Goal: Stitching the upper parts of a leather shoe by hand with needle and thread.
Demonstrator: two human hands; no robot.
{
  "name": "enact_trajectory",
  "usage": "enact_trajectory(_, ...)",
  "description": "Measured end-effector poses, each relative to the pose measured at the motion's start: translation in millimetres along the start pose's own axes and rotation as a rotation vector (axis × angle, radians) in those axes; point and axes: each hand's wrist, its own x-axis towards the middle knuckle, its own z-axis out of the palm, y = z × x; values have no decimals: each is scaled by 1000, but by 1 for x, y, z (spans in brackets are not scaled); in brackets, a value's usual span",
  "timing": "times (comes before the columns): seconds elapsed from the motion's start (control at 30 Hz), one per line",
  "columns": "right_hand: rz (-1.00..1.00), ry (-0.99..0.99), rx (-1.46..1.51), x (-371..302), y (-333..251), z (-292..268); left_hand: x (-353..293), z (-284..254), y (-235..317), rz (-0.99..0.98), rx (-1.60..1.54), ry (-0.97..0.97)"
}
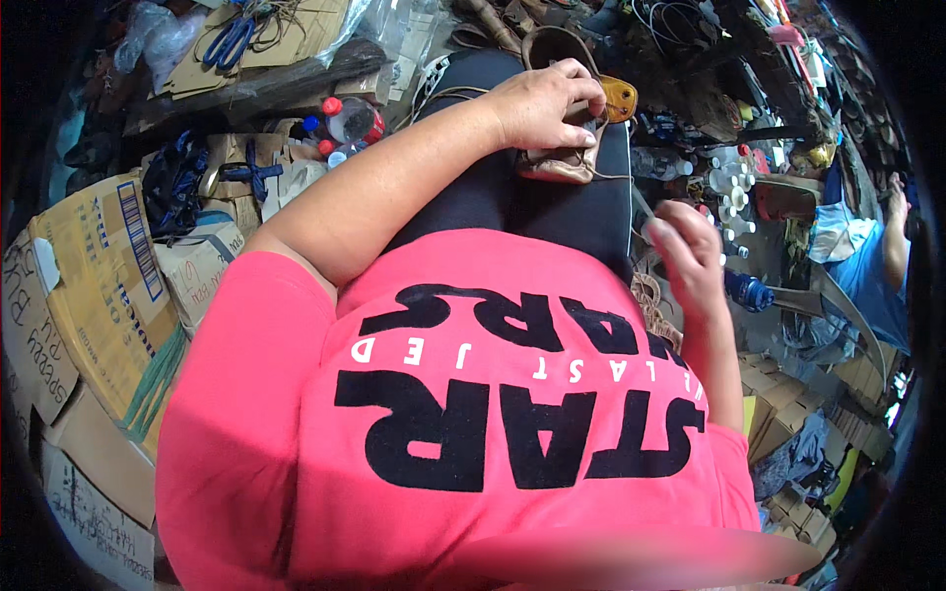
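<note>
A brown leather shoe (559, 165) rests on my lap, across my dark trousers. My left hand (552, 106) is closed over its upper side, with fingers curled at its opening. An orange-yellow flap with small holes (619, 100) sticks out at the shoe's right. A thin thread runs from the shoe's near end toward the right. Right of my lap, my right hand (687, 251) is raised and pinches a slim, pale, rod-like tool (641, 203), apart from the shoe. Its exact kind is too blurred to tell.
Cardboard boxes (103, 286) stack up at left. Bottles with red caps (353, 120) stand beyond my left forearm; several small bottles (727, 187) are at right. Blue-handled scissors (230, 44) lie on cardboard at far left. Another person in blue (867, 261) is at the right edge.
</note>
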Motion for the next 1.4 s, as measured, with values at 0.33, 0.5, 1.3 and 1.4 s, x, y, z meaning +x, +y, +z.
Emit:
enact_trajectory(0.33,-97,-10,-336,31,2,10,21,-22,5,187,117,-228)
enact_trajectory(0.5,-62,-38,-386,41,9,11,25,-19,-4,7,-248,-491)
enact_trajectory(1.3,116,-216,-24,65,45,4,32,-17,-14,164,-198,-550)
enact_trajectory(1.4,124,-131,59,62,49,14,30,-14,-13,167,-203,-523)
